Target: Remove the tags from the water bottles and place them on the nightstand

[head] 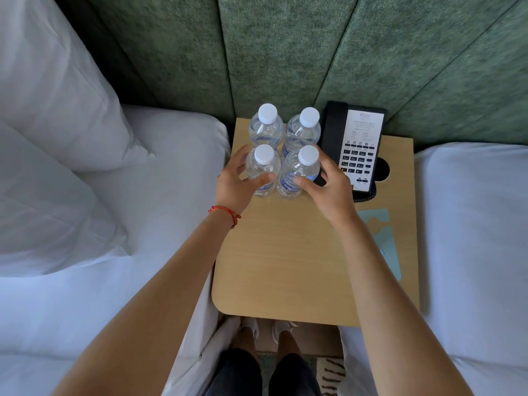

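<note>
the nightstand (285,252) stretches bare and wooden under both forearms. a pale blue tag (383,238) lies flat on it, just behind and outside the right wrist. the left hand (237,184) curls round the near left bottle (263,170), thumb on its near side, fingers round its outer side. the right hand (328,190) grips the near right bottle (298,172) the same way, thumb on its label. just beyond the fingertips stand two far bottles (267,127), upright, capped white, touching the near pair. past the right hand sits a black phone (357,147) against the green headboard (285,52).
</note>
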Available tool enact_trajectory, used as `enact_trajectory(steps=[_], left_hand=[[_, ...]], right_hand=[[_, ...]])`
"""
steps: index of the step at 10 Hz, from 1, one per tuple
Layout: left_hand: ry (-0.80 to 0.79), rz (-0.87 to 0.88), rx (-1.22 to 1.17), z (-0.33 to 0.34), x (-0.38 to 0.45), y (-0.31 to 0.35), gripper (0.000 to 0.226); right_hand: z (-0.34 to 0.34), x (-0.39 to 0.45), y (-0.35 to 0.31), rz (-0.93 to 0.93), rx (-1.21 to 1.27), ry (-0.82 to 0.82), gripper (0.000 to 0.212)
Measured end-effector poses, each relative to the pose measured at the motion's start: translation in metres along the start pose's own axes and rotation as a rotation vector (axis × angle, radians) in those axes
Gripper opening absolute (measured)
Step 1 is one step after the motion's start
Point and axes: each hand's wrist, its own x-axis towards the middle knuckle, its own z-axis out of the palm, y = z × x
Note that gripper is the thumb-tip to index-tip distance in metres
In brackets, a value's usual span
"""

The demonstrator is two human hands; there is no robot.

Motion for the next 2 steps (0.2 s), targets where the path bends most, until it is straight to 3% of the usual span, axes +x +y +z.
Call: enact_trajectory(steps=[2], left_hand=[[0.076,-0.009,0.091,-0.009,-0.022,0.007,0.063]], right_hand=[[-0.003,-0.019,-0.004,0.010,-0.052,0.078,0.073]])
